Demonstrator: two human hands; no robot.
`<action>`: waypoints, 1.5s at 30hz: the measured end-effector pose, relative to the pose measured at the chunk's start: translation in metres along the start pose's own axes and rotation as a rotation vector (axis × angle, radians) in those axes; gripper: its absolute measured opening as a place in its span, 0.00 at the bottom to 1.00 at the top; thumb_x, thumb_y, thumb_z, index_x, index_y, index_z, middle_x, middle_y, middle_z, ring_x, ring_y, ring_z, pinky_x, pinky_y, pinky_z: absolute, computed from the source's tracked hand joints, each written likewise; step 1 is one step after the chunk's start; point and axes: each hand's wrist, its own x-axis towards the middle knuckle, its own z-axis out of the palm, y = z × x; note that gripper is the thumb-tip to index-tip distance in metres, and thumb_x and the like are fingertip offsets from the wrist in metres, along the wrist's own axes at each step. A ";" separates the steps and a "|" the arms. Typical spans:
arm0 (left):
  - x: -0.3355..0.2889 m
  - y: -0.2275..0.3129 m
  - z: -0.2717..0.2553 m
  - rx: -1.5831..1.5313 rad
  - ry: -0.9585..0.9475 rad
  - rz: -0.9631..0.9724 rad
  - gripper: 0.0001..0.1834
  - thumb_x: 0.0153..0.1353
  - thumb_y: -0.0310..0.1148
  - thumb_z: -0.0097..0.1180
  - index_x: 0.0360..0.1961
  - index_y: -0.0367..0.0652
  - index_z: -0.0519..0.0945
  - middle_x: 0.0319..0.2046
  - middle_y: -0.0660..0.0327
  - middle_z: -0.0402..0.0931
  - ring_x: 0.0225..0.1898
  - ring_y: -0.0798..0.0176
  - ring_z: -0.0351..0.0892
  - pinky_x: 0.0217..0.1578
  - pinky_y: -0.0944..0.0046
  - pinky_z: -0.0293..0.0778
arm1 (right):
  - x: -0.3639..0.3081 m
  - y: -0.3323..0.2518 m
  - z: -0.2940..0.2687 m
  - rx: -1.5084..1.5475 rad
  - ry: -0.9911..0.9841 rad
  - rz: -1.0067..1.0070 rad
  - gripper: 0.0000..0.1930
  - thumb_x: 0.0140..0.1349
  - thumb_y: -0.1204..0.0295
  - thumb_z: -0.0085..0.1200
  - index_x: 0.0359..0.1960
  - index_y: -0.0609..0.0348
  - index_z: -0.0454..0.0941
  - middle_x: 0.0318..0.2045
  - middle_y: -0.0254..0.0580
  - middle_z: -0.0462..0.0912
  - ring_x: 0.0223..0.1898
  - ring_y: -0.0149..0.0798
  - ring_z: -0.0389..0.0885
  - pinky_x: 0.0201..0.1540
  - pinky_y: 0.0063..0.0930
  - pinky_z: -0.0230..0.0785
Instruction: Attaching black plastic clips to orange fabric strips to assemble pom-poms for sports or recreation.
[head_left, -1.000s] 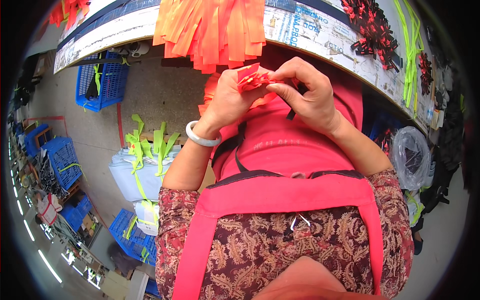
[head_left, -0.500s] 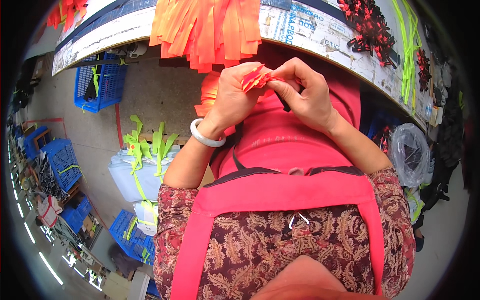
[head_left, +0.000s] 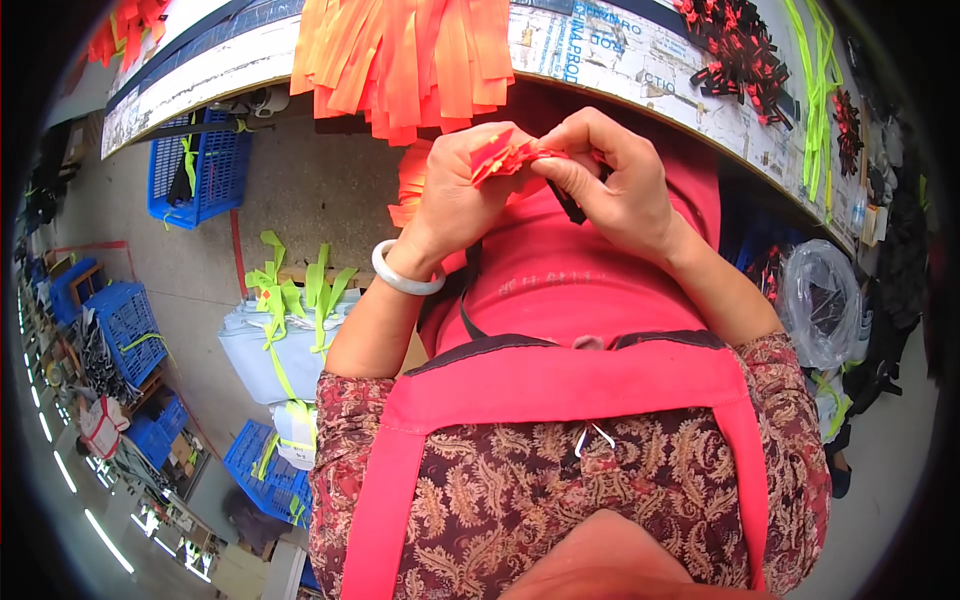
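Observation:
My left hand (head_left: 457,190) is closed around a bunch of bright orange fabric strips (head_left: 503,158), whose folded ends stick out above the thumb. More orange strips (head_left: 410,182) hang down behind that hand. Touching the right side of the bunch, my right hand (head_left: 622,178) pinches it between thumb and fingers. A short black strip (head_left: 568,203) pokes out under the right thumb; its far end is hidden in the grip. Both hands are close together in front of the red apron (head_left: 560,255), just off the table's near edge.
A thick pile of orange strips (head_left: 400,65) overhangs the edge of the white table (head_left: 640,75). Black-and-red bundles (head_left: 735,60) and yellow-green strips (head_left: 818,100) lie to the right. Blue crates (head_left: 215,165) and a tied light-blue stack (head_left: 265,350) stand at the left.
Both hands keep their hold on the bunch. The folded orange ends have tipped slightly left, and more of the black strip shows beneath my right thumb.

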 end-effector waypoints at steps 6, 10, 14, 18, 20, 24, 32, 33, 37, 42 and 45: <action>0.004 -0.007 0.002 0.103 0.016 0.097 0.03 0.54 0.18 0.57 0.30 0.35 0.79 0.24 0.65 0.74 0.25 0.72 0.70 0.26 0.70 0.67 | -0.001 0.010 0.004 0.059 0.080 -0.011 0.05 0.61 0.76 0.58 0.33 0.64 0.75 0.18 0.27 0.68 0.21 0.19 0.60 0.23 0.17 0.56; 0.007 0.006 -0.002 -0.034 -0.034 -0.064 0.05 0.57 0.21 0.59 0.35 0.35 0.81 0.28 0.66 0.78 0.31 0.73 0.75 0.32 0.70 0.72 | 0.000 0.016 -0.001 0.061 0.064 -0.016 0.06 0.61 0.74 0.59 0.34 0.64 0.76 0.18 0.25 0.67 0.21 0.18 0.60 0.23 0.16 0.56; 0.010 0.012 -0.022 0.055 -0.092 -0.026 0.06 0.58 0.24 0.61 0.38 0.36 0.81 0.31 0.65 0.80 0.32 0.74 0.77 0.35 0.72 0.73 | -0.001 0.013 -0.004 0.084 -0.007 0.066 0.06 0.61 0.74 0.59 0.35 0.63 0.77 0.17 0.24 0.65 0.21 0.17 0.60 0.23 0.16 0.55; 0.010 0.015 -0.018 0.128 -0.080 0.012 0.04 0.59 0.26 0.61 0.34 0.37 0.80 0.28 0.66 0.78 0.29 0.75 0.75 0.30 0.71 0.71 | -0.001 0.008 -0.002 0.056 -0.009 0.042 0.05 0.61 0.75 0.59 0.35 0.63 0.77 0.17 0.25 0.65 0.20 0.17 0.60 0.22 0.16 0.55; 0.010 0.013 -0.014 0.157 -0.050 0.066 0.04 0.59 0.26 0.61 0.33 0.37 0.80 0.27 0.65 0.77 0.28 0.73 0.75 0.30 0.71 0.71 | -0.001 0.007 -0.002 0.044 0.011 0.028 0.05 0.61 0.75 0.59 0.34 0.63 0.77 0.17 0.25 0.66 0.19 0.17 0.60 0.22 0.16 0.55; 0.011 0.011 -0.005 0.214 0.022 0.157 0.04 0.58 0.25 0.60 0.31 0.37 0.78 0.26 0.61 0.75 0.27 0.68 0.75 0.29 0.69 0.70 | -0.001 0.003 -0.006 0.022 0.034 -0.012 0.06 0.61 0.74 0.59 0.34 0.63 0.76 0.17 0.26 0.67 0.19 0.18 0.60 0.22 0.17 0.55; 0.006 -0.001 0.000 0.172 -0.004 0.202 0.04 0.59 0.24 0.59 0.31 0.36 0.76 0.26 0.63 0.74 0.27 0.69 0.73 0.28 0.69 0.69 | -0.010 0.020 -0.002 0.008 -0.052 0.067 0.06 0.62 0.74 0.58 0.33 0.63 0.75 0.20 0.28 0.70 0.22 0.19 0.63 0.23 0.18 0.58; 0.005 0.004 -0.002 0.064 0.011 0.080 0.04 0.60 0.25 0.59 0.31 0.36 0.77 0.26 0.64 0.75 0.27 0.71 0.73 0.28 0.70 0.69 | -0.011 0.022 -0.002 0.104 -0.042 0.102 0.05 0.63 0.74 0.57 0.33 0.63 0.76 0.21 0.28 0.72 0.23 0.19 0.65 0.25 0.17 0.60; 0.007 0.004 -0.005 -0.142 0.067 -0.028 0.05 0.60 0.27 0.61 0.35 0.37 0.79 0.27 0.67 0.77 0.28 0.76 0.73 0.29 0.74 0.70 | 0.000 0.015 -0.004 0.127 -0.006 -0.040 0.05 0.65 0.74 0.54 0.35 0.64 0.77 0.26 0.30 0.77 0.28 0.19 0.71 0.31 0.17 0.66; 0.009 0.011 -0.013 0.009 -0.049 0.004 0.07 0.57 0.27 0.64 0.35 0.36 0.81 0.27 0.66 0.79 0.30 0.76 0.75 0.32 0.74 0.73 | 0.006 0.000 -0.007 -0.033 -0.064 -0.081 0.04 0.65 0.76 0.52 0.34 0.65 0.75 0.24 0.37 0.75 0.26 0.24 0.69 0.29 0.22 0.65; 0.005 0.017 -0.010 0.078 -0.033 0.053 0.08 0.56 0.27 0.66 0.34 0.36 0.81 0.27 0.65 0.79 0.29 0.76 0.76 0.31 0.73 0.73 | 0.004 0.003 -0.002 -0.048 0.023 -0.179 0.04 0.65 0.77 0.51 0.33 0.66 0.74 0.23 0.40 0.73 0.24 0.26 0.68 0.28 0.22 0.64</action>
